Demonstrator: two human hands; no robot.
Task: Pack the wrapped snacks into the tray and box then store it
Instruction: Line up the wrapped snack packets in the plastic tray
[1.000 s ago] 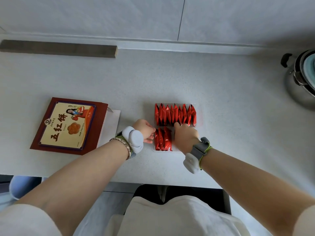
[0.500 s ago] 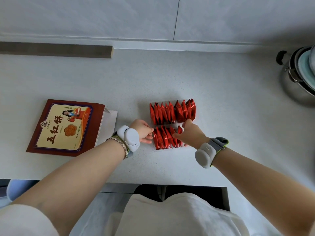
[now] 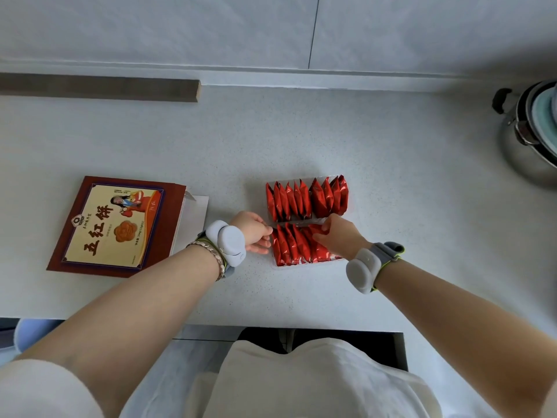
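Speckled white countertop (image 3: 391,182) at frame centre bears a clear plastic tray (image 3: 304,263) with two rows of glossy red foil snack packets (image 3: 301,200); the right hand (image 3: 340,236) pinches one, and the left hand (image 3: 251,233) curls loosely at its edge.

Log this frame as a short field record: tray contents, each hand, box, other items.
tray: clear, two rows of red wrapped snacks; far row looks full
left hand: at the tray's left edge
right hand: on the near row's snacks
box: left of the tray, flap open, apart from it
other: metal pot at far right
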